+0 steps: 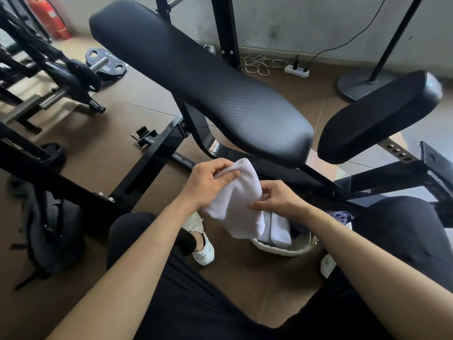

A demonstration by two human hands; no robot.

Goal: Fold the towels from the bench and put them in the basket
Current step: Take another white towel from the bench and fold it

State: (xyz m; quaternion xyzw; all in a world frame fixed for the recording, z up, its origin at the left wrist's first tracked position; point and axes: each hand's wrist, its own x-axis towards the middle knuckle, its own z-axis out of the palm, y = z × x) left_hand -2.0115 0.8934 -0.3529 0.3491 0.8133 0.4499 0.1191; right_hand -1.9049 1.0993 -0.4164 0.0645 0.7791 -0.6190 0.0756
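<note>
Just below frame ctr, a white towel point(235, 204), folded into a thick strip, was held by both hands above the basket point(282, 250). L hand point(208, 182), at the towel's 11 o'clock end, pinched the upper fold between thumb and curled fingers. R hand point(279, 200), at the towel's 3 o'clock side, gripped the edge w/ fingertips curled in. The towel's lower end hung toward 5 o'clock and overlapped the basket in view; whether it touched the contents could not be told.

The basket, pale, sat on the floor between the person's knees, at 6 o'clock from the bench backrest pad point(201, 79). A second towel point(279, 229), white and folded, stood upright inside it. Purple cloth point(340, 215) lay just beyond, at the basket's 2 o'clock.

The backrest pad ran from 11 o'clock to ctr, w/ the seat pad point(377, 119) at 3 o'clock.

Surroundings:
- weight plate point(105, 62) at 10 o'clock
- red fire extinguisher point(49, 15) in the 11 o'clock corner
- power strip point(296, 69) w/ cables at 1 o'clock
- round stand base point(360, 84) at 2 o'clock
- white shoe point(201, 241) at the towel's 7 o'clock
- dark backpack point(54, 229) on the floor at 8 o'clock
</note>
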